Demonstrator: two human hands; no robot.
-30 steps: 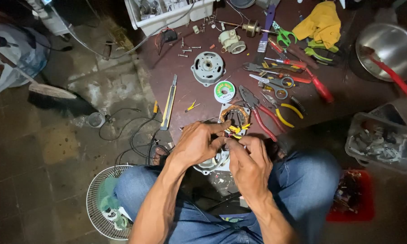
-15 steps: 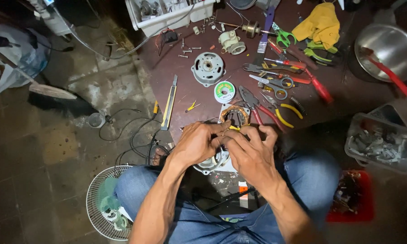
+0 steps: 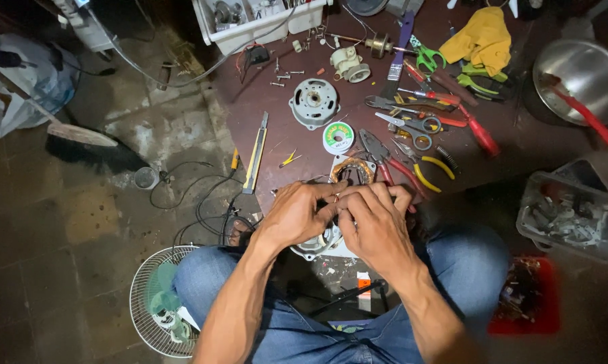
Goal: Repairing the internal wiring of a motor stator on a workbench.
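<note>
Hands are meeting over a small motor part in the person's lap. The left hand [image 3: 294,216] is curling its fingers in from the left, fingertips pressed together on something thin at the middle, perhaps a wire, though I cannot make it out. The right hand [image 3: 374,226] is coming in from the right, fingers bent and pinching at the same spot, so the two sets of fingertips are touching just above the part. The motor part [image 3: 315,244], a pale metal housing, is sitting under and between both palms, mostly hidden; only its lower left edge is showing beneath the left wrist. Just beyond the fingertips, away from the body, a copper coil ring [image 3: 351,168] is lying flat on the dark red board [image 3: 277,135]. Both hands are equally near the work, with the coil straight ahead of them. Red-handled pliers [image 3: 385,162] are lying just right of the coil, handles pointing toward the right knee, and a long yellow box cutter [image 3: 255,154] is lying lengthwise to the left. A fan guard [image 3: 152,296] is resting on the floor by the left leg.
</note>
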